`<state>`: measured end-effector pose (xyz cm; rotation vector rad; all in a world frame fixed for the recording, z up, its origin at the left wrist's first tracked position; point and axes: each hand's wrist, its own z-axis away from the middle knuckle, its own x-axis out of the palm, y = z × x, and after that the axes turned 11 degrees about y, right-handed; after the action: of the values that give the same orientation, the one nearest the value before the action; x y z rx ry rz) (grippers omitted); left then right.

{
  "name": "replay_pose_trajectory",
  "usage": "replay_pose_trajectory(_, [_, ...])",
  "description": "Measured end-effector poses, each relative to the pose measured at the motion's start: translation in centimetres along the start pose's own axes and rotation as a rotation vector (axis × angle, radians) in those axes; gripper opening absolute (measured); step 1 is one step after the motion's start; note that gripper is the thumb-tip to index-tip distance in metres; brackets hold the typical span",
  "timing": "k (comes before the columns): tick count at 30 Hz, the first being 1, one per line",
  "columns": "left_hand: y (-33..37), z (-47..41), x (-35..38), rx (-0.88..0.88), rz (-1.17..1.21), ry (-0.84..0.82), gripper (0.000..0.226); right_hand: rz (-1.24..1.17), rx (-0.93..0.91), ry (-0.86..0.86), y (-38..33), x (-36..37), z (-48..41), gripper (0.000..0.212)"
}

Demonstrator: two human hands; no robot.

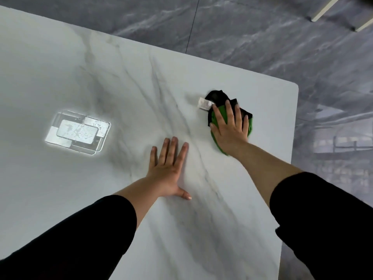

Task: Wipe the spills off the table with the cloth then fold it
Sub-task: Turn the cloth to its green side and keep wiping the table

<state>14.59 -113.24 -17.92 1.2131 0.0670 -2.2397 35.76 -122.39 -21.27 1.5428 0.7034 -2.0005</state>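
A green and black cloth [217, 98] with a white label lies bunched on the white marble table [80, 63], near its far right corner. My right hand [230, 128] presses flat on top of the cloth with fingers spread, covering most of the green part. My left hand [169, 168] rests flat on the bare tabletop to the left of the cloth, palm down, holding nothing. I cannot make out any spill on the surface.
A bright reflection of a ceiling light [77, 133] shows on the table at the left. The table's right edge [294, 126] runs close beside the cloth, with grey marble floor [262, 37] beyond. Pale furniture legs [325, 9] stand at the top right.
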Motion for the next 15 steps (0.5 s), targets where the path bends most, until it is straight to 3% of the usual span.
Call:
replay_pose_trajectory(5, [0.0,0.0,-0.1,-0.008,-0.005,-0.008,0.154,0.035,-0.119,0.014,-0.5,0.1,3.7,0.058])
replay_pose_trajectory(15, [0.2,0.0,0.2,-0.022,0.010,0.021,0.158,0.114,-0.270,0.067,3.5,1.2,19.7,0.061])
